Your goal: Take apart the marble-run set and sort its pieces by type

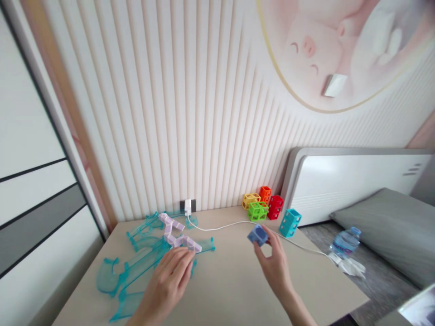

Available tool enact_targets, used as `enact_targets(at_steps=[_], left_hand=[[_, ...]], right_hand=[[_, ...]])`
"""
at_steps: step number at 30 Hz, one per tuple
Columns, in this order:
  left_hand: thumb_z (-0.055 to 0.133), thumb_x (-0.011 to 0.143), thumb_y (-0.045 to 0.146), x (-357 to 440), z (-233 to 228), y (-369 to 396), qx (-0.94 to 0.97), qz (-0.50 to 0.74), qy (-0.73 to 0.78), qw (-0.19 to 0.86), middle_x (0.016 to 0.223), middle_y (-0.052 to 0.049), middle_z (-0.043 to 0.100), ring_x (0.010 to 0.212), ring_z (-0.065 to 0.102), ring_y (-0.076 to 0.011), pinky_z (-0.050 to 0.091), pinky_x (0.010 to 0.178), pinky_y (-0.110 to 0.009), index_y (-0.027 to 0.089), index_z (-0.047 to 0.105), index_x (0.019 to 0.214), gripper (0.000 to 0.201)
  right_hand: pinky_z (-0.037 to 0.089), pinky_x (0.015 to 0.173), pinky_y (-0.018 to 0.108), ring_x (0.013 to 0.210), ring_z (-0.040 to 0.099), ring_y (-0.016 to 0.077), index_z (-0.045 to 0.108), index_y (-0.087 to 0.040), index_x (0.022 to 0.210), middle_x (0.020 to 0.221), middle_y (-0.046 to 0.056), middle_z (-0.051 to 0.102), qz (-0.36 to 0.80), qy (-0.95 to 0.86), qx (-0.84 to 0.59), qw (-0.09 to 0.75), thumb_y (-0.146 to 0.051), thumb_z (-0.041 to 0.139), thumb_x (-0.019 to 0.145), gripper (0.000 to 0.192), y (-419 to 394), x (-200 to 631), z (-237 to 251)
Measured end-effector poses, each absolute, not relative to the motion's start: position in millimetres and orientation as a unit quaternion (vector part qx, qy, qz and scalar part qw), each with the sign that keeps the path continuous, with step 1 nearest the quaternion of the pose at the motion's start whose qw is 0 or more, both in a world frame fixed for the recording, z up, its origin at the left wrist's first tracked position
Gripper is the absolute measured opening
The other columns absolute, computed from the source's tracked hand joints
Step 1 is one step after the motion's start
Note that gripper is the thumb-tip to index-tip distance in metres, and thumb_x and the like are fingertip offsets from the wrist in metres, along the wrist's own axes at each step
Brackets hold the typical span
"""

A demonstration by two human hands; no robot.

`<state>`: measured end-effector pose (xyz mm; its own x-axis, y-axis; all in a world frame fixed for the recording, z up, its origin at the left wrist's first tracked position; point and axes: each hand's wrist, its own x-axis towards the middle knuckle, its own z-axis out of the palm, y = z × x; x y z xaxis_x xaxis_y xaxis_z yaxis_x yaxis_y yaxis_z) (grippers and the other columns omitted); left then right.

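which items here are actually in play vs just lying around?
In play:
- blue block, held in right hand
- lilac zigzag piece, under left hand
- clear teal track pieces around the left hand

Lying about:
- teal block
- yellow, green, orange, red blocks at the wall
- white charger cable
- water bottle on the bed
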<state>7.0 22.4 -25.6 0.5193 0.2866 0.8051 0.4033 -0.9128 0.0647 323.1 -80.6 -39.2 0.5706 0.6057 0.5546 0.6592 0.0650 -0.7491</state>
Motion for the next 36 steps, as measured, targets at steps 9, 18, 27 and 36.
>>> enact_targets(at_steps=[9, 18, 27, 36], left_hand=[[0.055, 0.098, 0.015, -51.2, -75.7, 37.5, -0.863, -0.457, -0.199, 0.084, 0.094, -0.006, 0.073, 0.095, 0.071, -0.0198, 0.054, 0.089, -0.029, 0.019, 0.071, 0.101, 0.017], [0.054, 0.096, 0.014, -44.4, -83.1, 28.6, -0.867, -0.447, -0.205, 0.079, 0.091, -0.004, 0.076, 0.092, 0.073, -0.0204, 0.058, 0.085, -0.03, 0.024, 0.07, 0.1, 0.02], [0.05, 0.096, 0.012, -42.0, -84.9, 19.9, -0.868, -0.415, -0.27, 0.044, 0.092, -0.004, 0.074, 0.095, 0.072, -0.0215, 0.06, 0.086, -0.032, 0.024, 0.067, 0.1, 0.022], [0.049, 0.097, 0.011, -48.7, -82.7, 17.7, -0.874, -0.366, -0.311, 0.075, 0.102, -0.007, 0.074, 0.106, 0.069, -0.0244, 0.056, 0.098, -0.041, 0.019, 0.066, 0.11, 0.023]], right_hand=[[0.053, 0.081, 0.048, 0.087, 0.066, 0.0314, 0.059, -0.015, 0.134, 0.119, 0.018, 0.062, -0.122, -0.289, -0.87, 0.381, -0.056, 0.05, 0.079, 0.069, -172.0, 485.7, -102.5], [0.053, 0.087, 0.048, 0.108, 0.064, 0.0378, 0.053, -0.011, 0.14, 0.127, 0.022, 0.061, -0.114, -0.287, -0.898, 0.314, -0.052, 0.043, 0.082, 0.072, -173.9, 491.9, -124.7], [0.046, 0.101, 0.064, 0.123, 0.057, 0.0457, 0.053, -0.011, 0.141, 0.131, 0.026, 0.06, -0.281, -0.377, -0.814, 0.34, -0.052, 0.041, 0.095, 0.063, -135.4, 406.2, -94.7], [0.054, 0.101, 0.049, 0.122, 0.063, 0.0306, 0.067, -0.027, 0.124, 0.129, 0.012, 0.068, -0.056, -0.8, -0.526, 0.284, -0.021, 0.053, 0.098, 0.03, -4.6, 222.5, -78.1]])
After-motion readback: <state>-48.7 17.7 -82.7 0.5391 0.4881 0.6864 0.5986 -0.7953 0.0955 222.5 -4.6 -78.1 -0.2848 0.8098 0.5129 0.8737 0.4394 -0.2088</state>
